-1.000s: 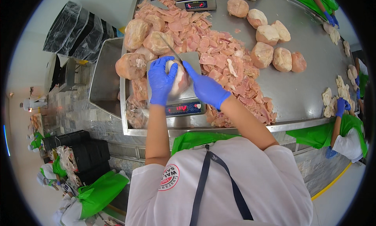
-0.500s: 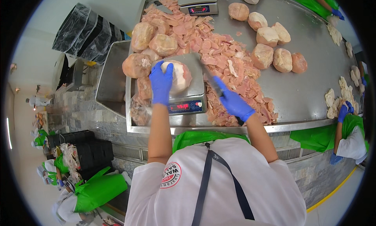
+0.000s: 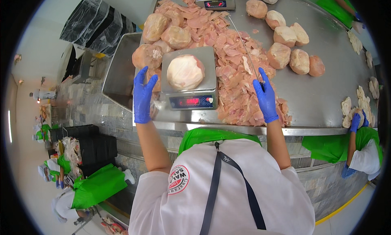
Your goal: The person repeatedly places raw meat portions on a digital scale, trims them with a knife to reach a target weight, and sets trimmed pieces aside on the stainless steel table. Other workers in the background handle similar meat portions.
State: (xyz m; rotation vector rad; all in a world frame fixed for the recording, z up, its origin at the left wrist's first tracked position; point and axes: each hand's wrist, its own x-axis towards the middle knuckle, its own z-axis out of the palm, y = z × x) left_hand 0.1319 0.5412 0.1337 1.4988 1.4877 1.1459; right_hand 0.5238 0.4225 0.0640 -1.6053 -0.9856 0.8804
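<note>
A rounded ball of pale pink meat rests on the steel plate of a digital scale with a lit red display. Beside the scale, to its left, my left hand in a blue glove has thumb and fingers apart and holds nothing. My right hand, also gloved in blue, grips a long knife by its dark handle. The narrow blade points away from me over a heap of thin meat slices and trimmings. Part of the handle is hidden by my fingers.
More meat balls are piled beyond the scale, and several others stand right of the trimmings on the steel table. A second scale is at the far edge. A metal bin adjoins the left side. A co-worker's gloved hands handle pale pieces at right.
My left hand has let go of the meat ball and moved left off the scale. My right hand has shifted right with the knife, away from the scale.
</note>
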